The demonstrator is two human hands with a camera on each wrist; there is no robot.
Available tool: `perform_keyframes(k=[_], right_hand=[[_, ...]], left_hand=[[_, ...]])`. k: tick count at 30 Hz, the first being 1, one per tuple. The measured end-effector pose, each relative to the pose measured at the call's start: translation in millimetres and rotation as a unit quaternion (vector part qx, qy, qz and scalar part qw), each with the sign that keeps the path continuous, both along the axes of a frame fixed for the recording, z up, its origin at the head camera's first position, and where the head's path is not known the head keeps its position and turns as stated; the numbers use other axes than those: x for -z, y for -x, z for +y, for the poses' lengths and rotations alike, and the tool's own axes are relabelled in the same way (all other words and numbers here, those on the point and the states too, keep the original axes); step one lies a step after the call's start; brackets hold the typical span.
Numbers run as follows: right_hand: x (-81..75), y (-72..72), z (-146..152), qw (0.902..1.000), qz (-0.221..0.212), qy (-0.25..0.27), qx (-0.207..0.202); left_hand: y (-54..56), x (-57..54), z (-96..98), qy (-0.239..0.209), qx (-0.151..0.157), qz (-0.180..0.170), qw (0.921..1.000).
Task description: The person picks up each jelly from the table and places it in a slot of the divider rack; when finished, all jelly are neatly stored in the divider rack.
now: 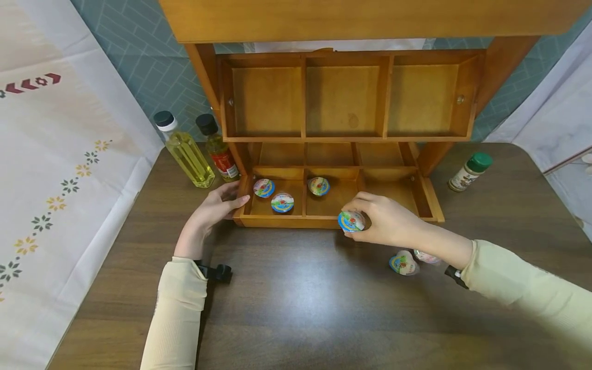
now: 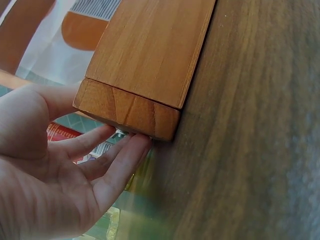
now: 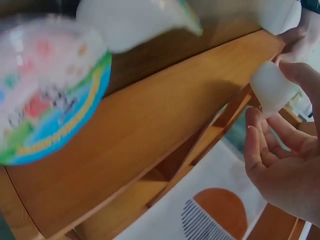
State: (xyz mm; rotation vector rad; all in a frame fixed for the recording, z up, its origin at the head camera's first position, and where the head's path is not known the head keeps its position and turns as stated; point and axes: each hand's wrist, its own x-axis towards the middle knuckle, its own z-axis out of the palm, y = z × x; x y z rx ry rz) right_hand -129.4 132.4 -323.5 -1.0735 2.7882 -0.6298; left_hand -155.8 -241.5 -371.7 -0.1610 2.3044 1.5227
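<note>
A wooden shelf rack with divided compartments stands on the table. My left hand grips its lower left front corner, thumb over the side wall and fingers against the outer side, as the left wrist view shows. My right hand pinches a small jelly cup with a printed lid, just in front of the lower tray's edge. In the tray's left compartment lie two jelly cups, one behind and one nearer. The middle compartment holds another jelly cup.
Under my right forearm, a jelly cup and a partly hidden second one lie on the table. Left of the rack stand an oil bottle and a red-labelled bottle. A green-capped spice jar stands to the right.
</note>
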Motion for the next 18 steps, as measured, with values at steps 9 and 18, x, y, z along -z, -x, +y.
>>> perform_keyframes(k=[9,18], right_hand=[[3.0,32.1,0.8,0.9998,0.021,0.002,0.004],[6.5,55.2,-3.8,0.9986,0.042,-0.029,-0.014]], left_hand=[[-0.3,-0.1,1.2,0.000,0.000,0.002,1.0000],[-0.8,0.1,0.7,-0.002,-0.002,0.002,1.0000]])
